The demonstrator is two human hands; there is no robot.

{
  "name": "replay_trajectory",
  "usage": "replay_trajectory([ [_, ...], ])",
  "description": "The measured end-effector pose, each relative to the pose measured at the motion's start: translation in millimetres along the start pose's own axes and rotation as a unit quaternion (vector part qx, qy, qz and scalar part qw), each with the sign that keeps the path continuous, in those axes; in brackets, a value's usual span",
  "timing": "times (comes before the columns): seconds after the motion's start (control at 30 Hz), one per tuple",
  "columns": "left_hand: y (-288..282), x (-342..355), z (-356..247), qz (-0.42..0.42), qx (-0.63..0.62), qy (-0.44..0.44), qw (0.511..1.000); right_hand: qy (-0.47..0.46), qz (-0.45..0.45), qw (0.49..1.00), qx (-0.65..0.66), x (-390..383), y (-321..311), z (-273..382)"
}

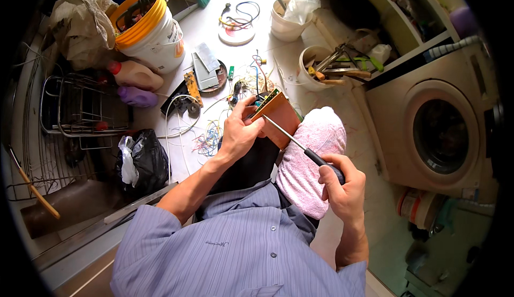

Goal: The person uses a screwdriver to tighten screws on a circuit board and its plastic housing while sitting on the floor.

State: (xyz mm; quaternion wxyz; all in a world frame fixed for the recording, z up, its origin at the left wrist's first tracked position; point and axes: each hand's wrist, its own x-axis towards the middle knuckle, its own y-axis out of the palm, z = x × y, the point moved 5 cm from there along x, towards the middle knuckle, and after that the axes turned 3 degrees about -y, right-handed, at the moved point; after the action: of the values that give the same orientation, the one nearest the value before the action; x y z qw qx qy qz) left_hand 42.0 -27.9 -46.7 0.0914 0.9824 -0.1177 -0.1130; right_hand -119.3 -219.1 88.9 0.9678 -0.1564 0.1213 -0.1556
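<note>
A brown circuit board (280,120) is held tilted by my left hand (242,128), whose fingers are closed on its upper-left edge. My right hand (342,187) grips a long screwdriver (300,144) by its black handle; the shaft reaches up-left to the board's edge beside my left fingers, though I cannot make out exactly what the tip touches. A pink towel (310,163) lies over my leg below the board. Beyond the board, tangled coloured wires (209,141) and small parts are spread on the floor.
A yellow-and-white bucket (171,40), bottles (136,96), a black bag (150,171) and a wire rack (80,136) stand left. Metal plates (204,64) and coiled cables (238,34) lie ahead. Two white buckets (289,29), shelves (412,24) and a washing machine (396,109) are right.
</note>
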Motion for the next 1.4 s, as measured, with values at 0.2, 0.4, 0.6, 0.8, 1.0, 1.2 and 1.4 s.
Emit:
replay_trajectory([
  [0.2,-3,-7,1,-0.032,0.121,0.081,0.989,-0.002,-0.010,1.000,-0.016,1,-7,3],
  [0.4,9,-13,5,0.094,0.137,-0.005,0.986,-0.003,-0.047,0.999,0.002,1,-33,-3],
  [0.6,23,-26,-11,0.102,0.025,0.034,0.994,0.012,-0.074,0.996,0.046,-4,-52,-24],
  [0.8,25,-32,-23,0.146,0.027,0.090,0.985,0.022,-0.063,0.995,0.072,-15,-58,-44],
  [1.0,18,-9,9,0.182,-0.221,-0.164,0.944,0.052,-0.033,0.993,0.104,-10,-60,-45],
  [1.2,20,0,5,0.160,-0.187,-0.227,0.942,0.041,-0.058,0.997,-0.002,-13,-61,-33],
  [1.4,17,3,3,0.167,-0.148,-0.266,0.938,0.007,-0.080,0.993,-0.082,-18,-55,-35],
])
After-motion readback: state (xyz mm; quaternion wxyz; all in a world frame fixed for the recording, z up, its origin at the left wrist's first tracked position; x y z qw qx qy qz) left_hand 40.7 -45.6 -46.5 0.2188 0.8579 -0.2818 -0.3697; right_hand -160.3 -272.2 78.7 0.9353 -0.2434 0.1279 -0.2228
